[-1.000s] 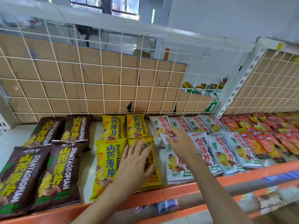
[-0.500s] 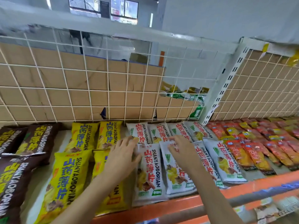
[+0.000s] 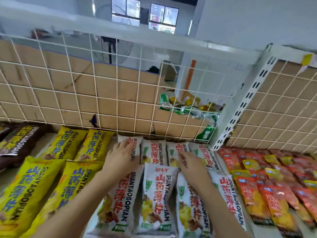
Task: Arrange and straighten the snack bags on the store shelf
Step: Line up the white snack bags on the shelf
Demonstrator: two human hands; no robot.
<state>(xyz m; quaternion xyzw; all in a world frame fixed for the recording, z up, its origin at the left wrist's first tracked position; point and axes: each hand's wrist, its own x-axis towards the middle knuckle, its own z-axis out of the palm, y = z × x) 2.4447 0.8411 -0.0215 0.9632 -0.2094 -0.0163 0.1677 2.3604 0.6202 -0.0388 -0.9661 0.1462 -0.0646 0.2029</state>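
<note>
**White snack bags under two flat hands**

White snack bags lie in two rows in the middle of the shelf, a far row against the back and a near row overlapping its lower ends. All of them lie flat with their length running near to far.

The left hand rests palm down on the leftmost bag of the far row. Its fingers are straight and together, holding nothing, and its fingertips reach towards the bag's far end. The right hand lies further right on the third bag of the far row. Its fingers are spread and laid on the packaging rather than wrapped round it, though blur softens their outline. One white bag of the far row lies between the two hands, touched by neither.

Left of the white bags are yellow snack bags, also in two rows and slanted a little. Brown snack bags lie at the far left edge. Right of the white bags are smaller red and orange packets, packed closely together.

Behind the goods stands a white wire grid backed by cardboard. Green and gold cans show through the grid at the right, beside a slotted white upright.
</note>
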